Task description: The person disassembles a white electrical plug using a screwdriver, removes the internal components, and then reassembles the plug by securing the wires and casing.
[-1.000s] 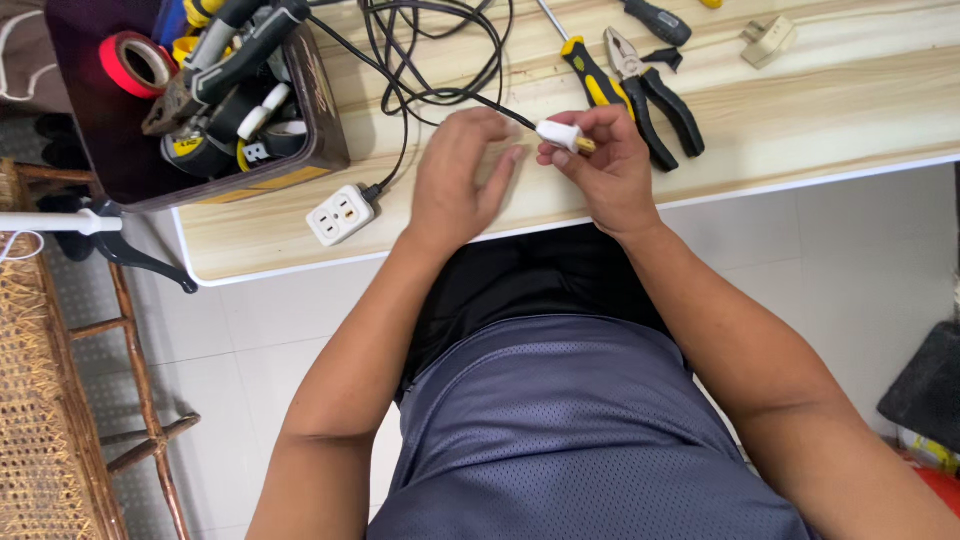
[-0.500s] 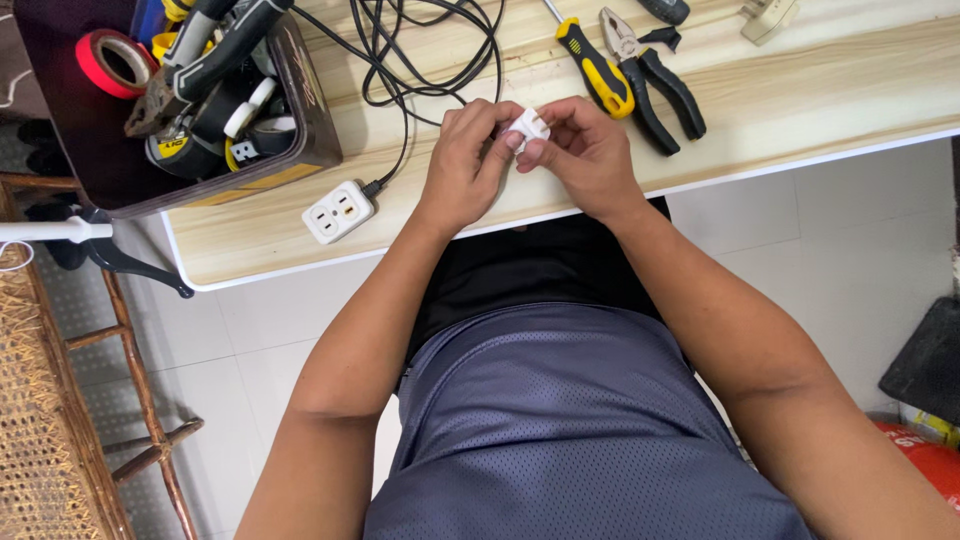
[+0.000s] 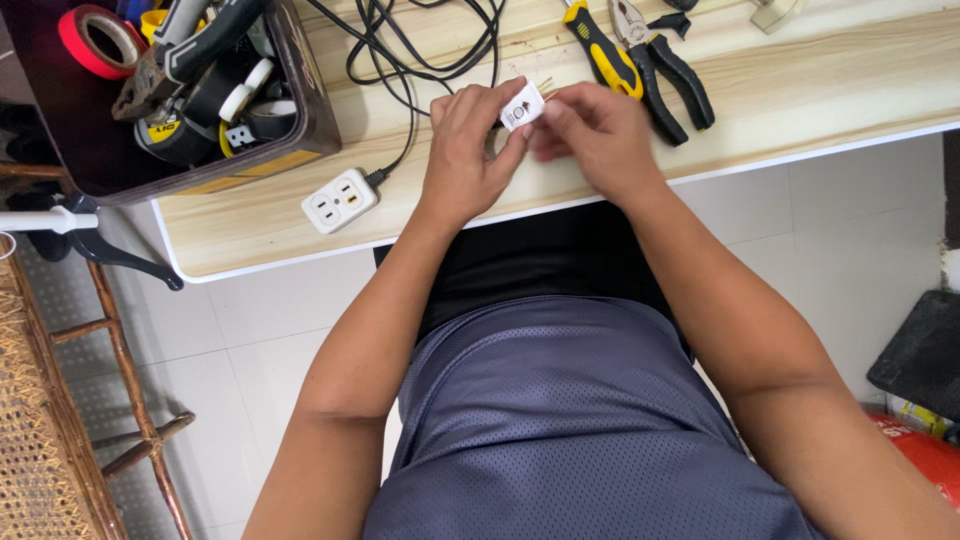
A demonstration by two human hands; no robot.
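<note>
Both hands meet over the light wooden table (image 3: 820,90), close to its near edge. A small white plug-like part (image 3: 522,106) with a label sits between the fingertips of my left hand (image 3: 470,150) and my right hand (image 3: 592,135). Both hands pinch it, the left from the left side and the right from the right. Thin wire ends poke out behind the part. A black cable (image 3: 420,50) lies coiled just beyond the hands and runs to a white socket block (image 3: 340,200) at the left.
A dark box (image 3: 300,110) of tools and tape rolls, with a red tape roll (image 3: 95,40), stands at the back left. Yellow-handled pliers (image 3: 600,50) and black-handled pliers (image 3: 670,65) lie right of the hands. A wicker chair (image 3: 50,400) stands on the tiled floor at left.
Both hands have shifted slightly while still holding the white part; the part now shows its labelled face upward between the fingertips. Nothing else on the table has moved.
</note>
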